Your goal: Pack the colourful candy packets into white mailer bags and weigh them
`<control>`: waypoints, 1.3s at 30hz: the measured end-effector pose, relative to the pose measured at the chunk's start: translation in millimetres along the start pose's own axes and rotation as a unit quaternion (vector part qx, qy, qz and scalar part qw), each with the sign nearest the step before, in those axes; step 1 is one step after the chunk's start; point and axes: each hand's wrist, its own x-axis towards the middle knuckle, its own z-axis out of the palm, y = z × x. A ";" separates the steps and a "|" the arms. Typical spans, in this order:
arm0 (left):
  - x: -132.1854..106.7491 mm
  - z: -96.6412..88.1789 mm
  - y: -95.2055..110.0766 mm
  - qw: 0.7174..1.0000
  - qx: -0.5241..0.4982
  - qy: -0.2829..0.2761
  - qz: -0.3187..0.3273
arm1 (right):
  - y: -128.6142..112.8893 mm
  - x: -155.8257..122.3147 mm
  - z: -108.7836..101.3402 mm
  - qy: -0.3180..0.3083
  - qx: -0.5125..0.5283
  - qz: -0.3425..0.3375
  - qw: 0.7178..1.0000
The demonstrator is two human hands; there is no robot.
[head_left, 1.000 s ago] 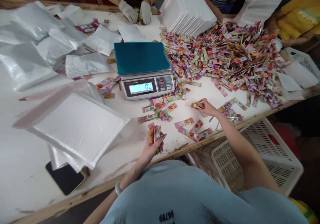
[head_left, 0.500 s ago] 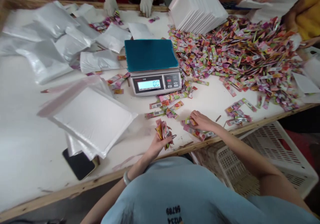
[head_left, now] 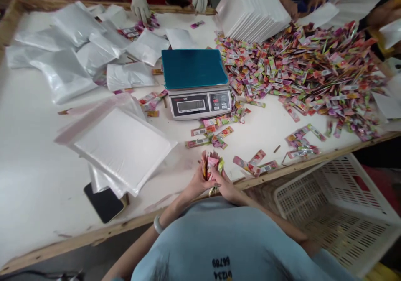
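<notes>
Close to my body at the table's front edge, my left hand (head_left: 200, 183) is closed around a bunch of small, colourful printed packets (head_left: 213, 164). My right hand (head_left: 228, 185) meets it from the other side, its fingers closed on the same bunch. The packets stand roughly upright between both hands, and their lower ends are partly hidden. Several loose packets (head_left: 255, 164) lie on the table to the right of my hands, and more (head_left: 208, 137) lie just beyond them. Farther back stands a digital scale (head_left: 196, 70) with a teal top and a dim display.
A large heap of packets (head_left: 297, 67) covers the right side, with a stack of white pouches (head_left: 252, 11) behind. Filled white bags (head_left: 65, 72), flat pouches (head_left: 122, 143) and a phone (head_left: 103, 201) lie left. A plastic crate (head_left: 338, 205) sits below. Gloved co-worker hands (head_left: 140, 7) work opposite.
My right hand has lifted packets from the table's right side and brought them left to the bunch in my left hand. The scale's display has dimmed.
</notes>
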 end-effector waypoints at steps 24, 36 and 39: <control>-47.3 -11.0 34.1 0.977 -0.133 -0.020 -0.166 | -34.0 128.4 -142.2 -0.139 -0.518 -0.020 0.844; -43.1 -10.8 16.7 0.949 -0.121 0.276 -0.098 | -41.9 120.5 -74.7 -0.123 -0.540 -0.113 0.825; -36.6 -14.3 12.6 0.941 -0.112 0.313 -0.066 | -40.3 134.0 -18.6 -0.089 -0.540 -0.068 0.834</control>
